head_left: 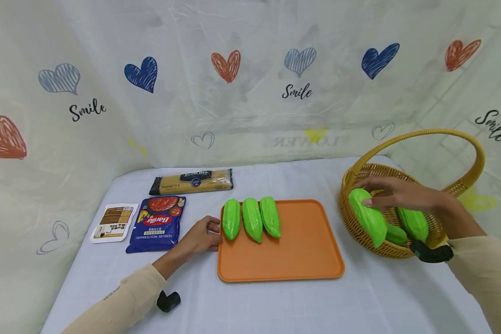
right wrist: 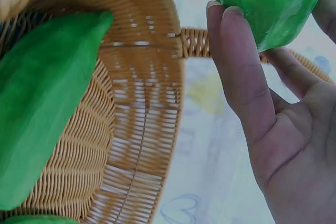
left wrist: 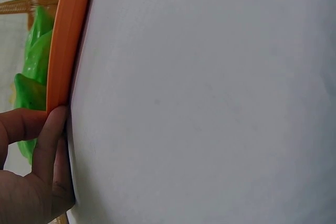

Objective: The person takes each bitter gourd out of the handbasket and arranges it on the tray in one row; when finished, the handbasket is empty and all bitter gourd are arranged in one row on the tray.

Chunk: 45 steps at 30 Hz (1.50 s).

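Observation:
My right hand (head_left: pixel 390 194) holds a long green fruit (head_left: pixel 368 218), ridged and tapering to a point, over the near-left rim of the wicker basket (head_left: pixel 348 222). In the right wrist view, thumb and fingers grip its sides. Inside the basket are more green fruits (right wrist: pixel 44 98). At the left, my left hand (head_left: pixel 202 235) pinches the left rim of the orange tray (head_left: pixel 284 260), thumb against the outer wall in the left wrist view. Three green fruits lie side by side in the tray's left part, among them the middle one (head_left: pixel 252 220).
Left of the tray lie a blue Barilla sauce pouch (head_left: pixel 156 227) and a white-edged food pack (head_left: pixel 114 222). Behind them is a spaghetti packet (head_left: pixel 192 182). The basket's tall handle (head_left: pixel 426 133) arches up at the right. A white cloth covers the table (head_left: pixel 275 306).

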Tool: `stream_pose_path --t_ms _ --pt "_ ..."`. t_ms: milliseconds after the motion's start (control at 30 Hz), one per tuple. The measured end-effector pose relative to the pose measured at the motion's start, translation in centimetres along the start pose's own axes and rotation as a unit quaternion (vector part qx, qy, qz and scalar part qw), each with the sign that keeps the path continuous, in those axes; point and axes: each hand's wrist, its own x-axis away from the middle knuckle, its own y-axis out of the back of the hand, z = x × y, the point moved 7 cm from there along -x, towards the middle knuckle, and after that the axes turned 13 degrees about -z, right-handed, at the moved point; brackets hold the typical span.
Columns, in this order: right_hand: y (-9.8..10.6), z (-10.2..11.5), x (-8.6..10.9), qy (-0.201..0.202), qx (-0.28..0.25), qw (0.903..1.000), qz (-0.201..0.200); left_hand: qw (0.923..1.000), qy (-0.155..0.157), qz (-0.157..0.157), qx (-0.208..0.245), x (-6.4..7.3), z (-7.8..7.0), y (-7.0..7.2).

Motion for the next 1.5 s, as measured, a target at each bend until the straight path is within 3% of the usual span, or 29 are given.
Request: stream_pose_path --t_ms 233,400,967,1233,1500 --pt "-1.0 1.2 -0.1 0.043 0.004 0.9991 -0.001 1.0 0.0 0.001 -0.003 -0.1 0.0 -0.1" --pt "-1.7 1.8 -0.3 0.052 -0.012 0.9985 0.012 1.0 -0.002 0.001 -0.007 -0.2 0.0 -0.1" --pt "-5.4 3.0 -2.0 0.041 -0.015 0.9987 0.026 1.0 -0.004 -0.001 0.004 -0.1 0.0 0.0" --pt "-7.0 3.8 -3.3 0.047 0.01 0.9987 0.017 1.0 -0.004 -0.001 0.007 -0.1 0.1 0.0" --pt "-8.9 3.8 -4.9 0.02 -0.005 0.9993 0.032 1.0 -0.004 -0.001 0.009 0.0 0.1 0.0"
